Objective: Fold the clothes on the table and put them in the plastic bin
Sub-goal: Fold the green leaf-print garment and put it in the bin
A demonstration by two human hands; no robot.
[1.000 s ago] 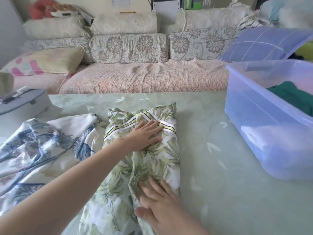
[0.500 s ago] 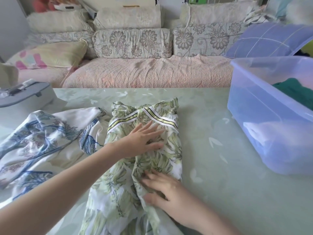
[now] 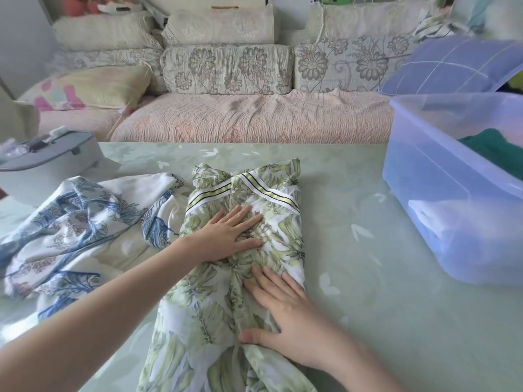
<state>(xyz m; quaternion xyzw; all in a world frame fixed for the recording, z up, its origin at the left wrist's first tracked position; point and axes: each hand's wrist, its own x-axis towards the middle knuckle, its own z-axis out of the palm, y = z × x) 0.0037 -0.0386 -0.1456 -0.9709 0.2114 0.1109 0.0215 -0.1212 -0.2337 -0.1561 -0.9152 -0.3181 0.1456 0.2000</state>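
Smoothing stage of the fold: green leaf-print fabric garment with striped band (image 3: 209, 301) lying lengthwise at mid-desk, trailing over the near edge of the pale green desk (image 3: 368, 321). Pressed flat by left hand (image 3: 229, 233) and right hand (image 3: 285, 312), fingers straight and slightly spread, nothing pinched. Probably next: pinching the near end, doubling it toward the far edge. Translucent blue plastic bin (image 3: 441, 210) at right edge.

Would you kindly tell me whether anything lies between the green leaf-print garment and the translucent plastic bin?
Nothing visible does: only bare pale green tabletop lies between the green leaf-print garment and the translucent bluish plastic bin to its right.
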